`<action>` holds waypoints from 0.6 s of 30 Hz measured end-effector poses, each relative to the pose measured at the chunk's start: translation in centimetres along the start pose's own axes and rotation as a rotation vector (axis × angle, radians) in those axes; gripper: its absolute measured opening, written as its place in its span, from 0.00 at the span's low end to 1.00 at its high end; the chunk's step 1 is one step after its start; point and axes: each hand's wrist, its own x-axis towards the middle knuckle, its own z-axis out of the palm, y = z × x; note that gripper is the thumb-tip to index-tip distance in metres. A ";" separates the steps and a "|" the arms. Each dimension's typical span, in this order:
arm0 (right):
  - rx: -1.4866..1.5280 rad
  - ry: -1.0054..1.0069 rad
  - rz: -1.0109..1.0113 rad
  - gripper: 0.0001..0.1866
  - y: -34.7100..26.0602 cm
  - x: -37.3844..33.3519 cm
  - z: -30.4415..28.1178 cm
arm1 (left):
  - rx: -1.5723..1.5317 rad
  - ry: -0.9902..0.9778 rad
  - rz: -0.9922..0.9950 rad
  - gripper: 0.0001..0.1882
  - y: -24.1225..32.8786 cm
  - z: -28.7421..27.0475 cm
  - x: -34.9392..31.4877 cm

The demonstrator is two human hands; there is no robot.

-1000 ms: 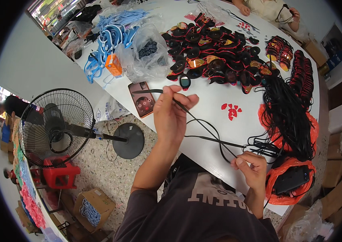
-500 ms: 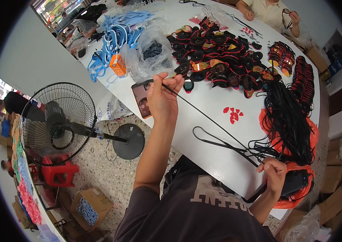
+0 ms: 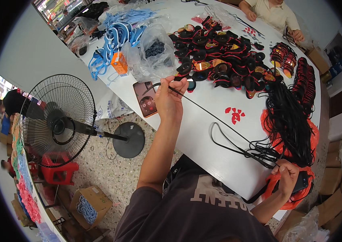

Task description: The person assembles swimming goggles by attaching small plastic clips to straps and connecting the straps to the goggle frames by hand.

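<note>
Your left hand (image 3: 170, 99), at the center of the frame, is raised over the tabletop (image 3: 197, 139) with its thumb and fingers pinching a black strap (image 3: 219, 119) near one end, a short tip poking out toward the phone (image 3: 142, 90). From there the strap slants down to the right, pulled fairly straight, into a tangle of black strands, with a loose loop beside it. Your right hand (image 3: 286, 177), at the lower right, has thumb and fingers pressed together on black strands at the edge of that tangle; which strand is too small to tell. Just behind that hand is a red bag (image 3: 309, 189). Above it, toward the right, hangs a thick black bundle (image 3: 290, 121) over more red plastic. Red bits (image 3: 234, 115) lie between your hands, and the goggles (image 3: 219, 56) spread across the upper middle. An orange box (image 3: 119, 63) stands beside a clear bag (image 3: 155, 44) at the upper left.
</note>
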 end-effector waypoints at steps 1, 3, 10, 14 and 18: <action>-0.031 -0.006 -0.012 0.15 -0.1 0.0 -0.5 | -0.001 0.001 0.001 0.16 -0.2 -0.2 0.1; -0.060 -0.015 -0.025 0.15 0.0 0.0 -0.6 | -0.008 0.010 0.008 0.17 -0.5 -0.7 0.3; 0.071 -0.129 0.156 0.10 0.1 2.5 6.5 | 0.269 -0.288 -0.377 0.18 -4.3 2.3 -5.4; 0.075 -0.190 0.182 0.11 0.3 3.7 7.6 | 0.384 -0.347 -0.442 0.21 -3.9 0.7 -7.0; 0.099 -0.181 0.201 0.12 0.5 4.1 8.5 | 0.595 -0.404 -0.572 0.24 -3.0 -1.9 -6.7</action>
